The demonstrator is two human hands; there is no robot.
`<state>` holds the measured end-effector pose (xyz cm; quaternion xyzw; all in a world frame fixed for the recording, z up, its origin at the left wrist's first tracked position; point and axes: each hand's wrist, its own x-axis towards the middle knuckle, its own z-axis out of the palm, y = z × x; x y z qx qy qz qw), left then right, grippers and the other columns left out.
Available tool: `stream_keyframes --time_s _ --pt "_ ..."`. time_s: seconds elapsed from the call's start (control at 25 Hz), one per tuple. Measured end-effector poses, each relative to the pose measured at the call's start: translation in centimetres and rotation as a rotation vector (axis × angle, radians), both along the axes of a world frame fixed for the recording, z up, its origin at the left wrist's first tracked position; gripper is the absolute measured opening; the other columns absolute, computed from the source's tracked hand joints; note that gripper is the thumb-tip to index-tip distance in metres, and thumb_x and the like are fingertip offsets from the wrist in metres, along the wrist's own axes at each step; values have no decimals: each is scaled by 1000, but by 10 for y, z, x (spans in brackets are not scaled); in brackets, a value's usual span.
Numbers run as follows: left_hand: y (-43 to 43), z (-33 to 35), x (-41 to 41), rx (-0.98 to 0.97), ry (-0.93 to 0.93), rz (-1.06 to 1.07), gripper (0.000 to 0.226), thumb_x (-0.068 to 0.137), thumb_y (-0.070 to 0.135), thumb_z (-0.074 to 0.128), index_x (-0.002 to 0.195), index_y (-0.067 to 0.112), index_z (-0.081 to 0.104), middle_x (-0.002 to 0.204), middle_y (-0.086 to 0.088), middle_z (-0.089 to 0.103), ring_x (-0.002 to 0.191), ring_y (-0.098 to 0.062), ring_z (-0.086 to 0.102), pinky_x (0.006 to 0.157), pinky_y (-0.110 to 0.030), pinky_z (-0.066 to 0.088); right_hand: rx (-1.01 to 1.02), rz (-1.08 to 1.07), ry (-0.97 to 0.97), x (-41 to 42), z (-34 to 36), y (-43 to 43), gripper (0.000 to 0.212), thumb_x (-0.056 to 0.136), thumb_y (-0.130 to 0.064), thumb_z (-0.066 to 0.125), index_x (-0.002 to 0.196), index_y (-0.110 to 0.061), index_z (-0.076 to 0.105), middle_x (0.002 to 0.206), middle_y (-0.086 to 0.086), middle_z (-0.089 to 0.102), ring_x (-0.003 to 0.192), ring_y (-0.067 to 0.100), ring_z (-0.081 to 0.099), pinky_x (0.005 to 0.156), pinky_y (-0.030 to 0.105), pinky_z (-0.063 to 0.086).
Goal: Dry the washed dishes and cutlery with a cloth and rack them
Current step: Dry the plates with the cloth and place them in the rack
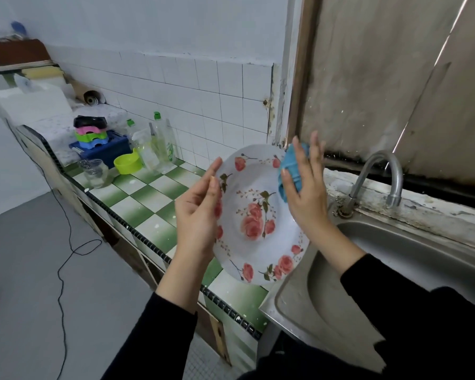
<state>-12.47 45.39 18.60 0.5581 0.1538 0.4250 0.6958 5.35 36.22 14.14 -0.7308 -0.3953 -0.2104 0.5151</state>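
A white plate with pink rose prints (258, 215) is held tilted above the counter edge, next to the sink. My left hand (198, 212) holds its left rim, thumb on the front face and fingers along the edge. My right hand (305, 187) presses a blue cloth (291, 165) against the plate's upper right rim, with the thumb pinching the cloth and the fingers spread. A blue crate (107, 152) with stacked coloured bowls stands at the far end of the counter.
The green and white tiled counter (148, 201) carries a glass jar (95, 172), a lime green bowl (128, 161) and dish soap bottles (162, 144). A steel sink (395, 264) with a curved tap (376, 174) lies to the right. A black cable (63, 242) runs across the grey floor.
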Motion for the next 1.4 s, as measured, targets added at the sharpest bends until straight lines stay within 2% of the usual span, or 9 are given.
stream_keyframes --time_s 0.12,0.24,0.4,0.6,0.8,1.0,1.12,1.24,1.4 --pt "-9 -4 -3 64 6 -17 32 99 12 49 100 33 73 117 5 70 89 -19 57 83 -34 47 84 60 104 -43 28 33 61 102 -32 36 154 -18 7 163 9 -6 150 28 -6 117 58 17" --pt "-3 -3 -15 -49 -59 47 28 99 8 47 120 17 64 100 7 72 70 -7 58 66 -22 50 -109 357 4 -107 5 37 62 101 -33 35 153 -20 3 163 3 -2 150 18 -6 121 53 8" --pt "18 1 -40 -87 -89 144 26 97 13 53 121 17 64 114 5 70 95 -11 66 86 -33 54 -437 201 -31 -117 -43 -2 61 94 -52 26 150 -40 6 162 -12 -5 148 9 -10 121 52 -3" --pt "-15 3 -42 -59 -77 -36 26 96 8 52 116 18 64 128 -11 63 109 -18 64 91 -31 54 -101 -161 40 -69 -16 -12 60 98 -42 33 151 -31 8 162 11 -11 146 19 -17 118 60 10" --pt "-65 12 -37 52 -78 -135 34 98 0 46 129 12 52 110 -2 64 71 4 64 67 -10 51 29 211 1 -124 3 -20 61 101 -24 40 153 -13 10 162 12 -5 150 26 -8 122 43 4" --pt "-93 16 -30 -58 -109 -47 28 98 7 51 121 17 63 89 0 72 86 -13 65 78 -24 52 -288 254 -201 -107 -50 -121 58 97 -54 38 148 -26 30 160 -2 19 150 19 5 121 51 1" --pt "-145 19 -19 -127 -118 -106 27 97 6 51 117 18 65 90 4 75 89 -10 70 76 -23 55 -223 4 -85 -84 -50 -198 51 94 -53 47 142 -41 34 158 -4 24 150 21 7 118 57 8" --pt "-191 24 -6 -160 -130 -128 25 97 7 54 114 18 67 88 1 73 91 -16 66 86 -31 56 -6 -169 122 -82 -32 -272 50 88 -29 64 133 -39 48 155 1 32 146 19 24 117 33 27" --pt "-247 26 10 -190 -153 -146 24 97 7 54 104 23 71 122 -12 66 114 -24 63 99 -41 50 266 -256 447 -84 -16 -362 54 87 -9 69 129 -38 53 133 -5 55 115 7 57 100 29 49"
